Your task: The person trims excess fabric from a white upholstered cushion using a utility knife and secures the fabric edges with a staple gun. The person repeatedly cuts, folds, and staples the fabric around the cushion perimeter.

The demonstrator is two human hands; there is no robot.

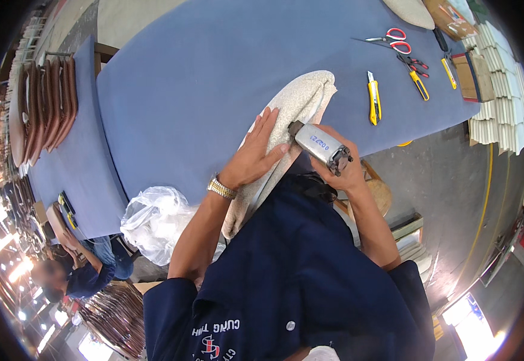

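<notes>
A long upholstered panel in light beige fabric [303, 91] stands tilted on the blue table's near edge, against my body. My left hand [259, 150] lies on its fabric face with the fingers stretched out, a metal watch on that wrist. In my right hand [347, 157] is a silver pneumatic staple gun [322, 144], gripped with the fingers wrapped round its handle. The gun's dark nose touches or nearly touches the panel's folded edge, just beyond my left fingertips and thumb. The staples and the panel's underside are hidden.
On the blue table [202, 78] lie a yellow utility knife [373, 99], red-handled scissors [397, 41], pliers [415, 62] and a yellow-handled tool [419, 85]. A clear plastic bag [159, 219] sits at left. Brown padded panels [45, 105] stack far left; a co-worker [87, 271] sits lower left.
</notes>
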